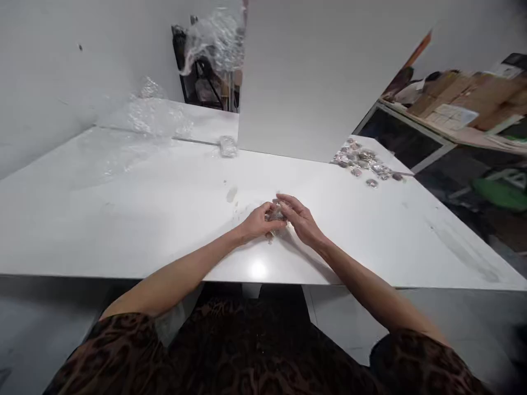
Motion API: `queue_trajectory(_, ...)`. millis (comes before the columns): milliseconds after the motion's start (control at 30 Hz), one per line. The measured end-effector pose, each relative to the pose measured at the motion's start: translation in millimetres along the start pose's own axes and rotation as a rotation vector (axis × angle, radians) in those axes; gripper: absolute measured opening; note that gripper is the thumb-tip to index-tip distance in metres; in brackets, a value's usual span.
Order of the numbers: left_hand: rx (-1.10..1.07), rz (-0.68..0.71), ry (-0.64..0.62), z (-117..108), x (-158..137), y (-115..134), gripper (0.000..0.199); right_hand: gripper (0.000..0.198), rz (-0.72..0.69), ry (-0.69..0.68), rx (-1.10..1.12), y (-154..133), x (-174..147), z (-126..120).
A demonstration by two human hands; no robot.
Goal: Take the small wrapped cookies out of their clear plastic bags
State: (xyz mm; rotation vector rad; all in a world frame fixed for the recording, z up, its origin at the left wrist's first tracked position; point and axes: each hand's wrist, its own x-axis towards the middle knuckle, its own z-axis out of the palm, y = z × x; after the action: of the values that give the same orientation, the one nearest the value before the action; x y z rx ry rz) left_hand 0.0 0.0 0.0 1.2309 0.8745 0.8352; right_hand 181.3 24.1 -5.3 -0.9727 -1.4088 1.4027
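Just above the white table point(164, 219), a small item in clear plastic wrap point(276, 216) sits between my two hands. My left hand point(260, 222) is closed around its left side, with the thumb across the front. The fingers of my right hand point(302, 219) are bent over its right and far side and touch the wrap. What lies inside the wrap is too small and shiny to make out. Loose bits of clear plastic point(247, 211) show beside my left hand.
A heap of small wrapped pieces point(364, 159) lies at the back right. Clear plastic sheeting point(144, 118) spreads over the back left, with a stack of clear bags point(228, 146) nearby. A white panel point(321, 77) stands behind the table. Cardboard boxes point(465, 99) fill a shelf at right.
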Motion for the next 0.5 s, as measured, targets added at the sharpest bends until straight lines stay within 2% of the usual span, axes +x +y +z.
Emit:
queue_trajectory(133,-0.103,0.051,0.168,-1,1,-3,0.064,0.042,0.053,0.083,0.144,-1,-1,13)
queue_trajectory(300,-0.102,0.175,0.207,2,2,-2,0.047,0.037,0.081,0.068,0.329,-4,-12,34)
queue_trajectory(367,-0.006,0.191,0.26,3,2,-2,0.043,0.038,0.097,0.084,0.38,-2,-17,43)
queue_trajectory(500,0.31,0.201,0.45,6,0,-4,0.04,0.041,0.132,0.123,0.448,6,-24,55)
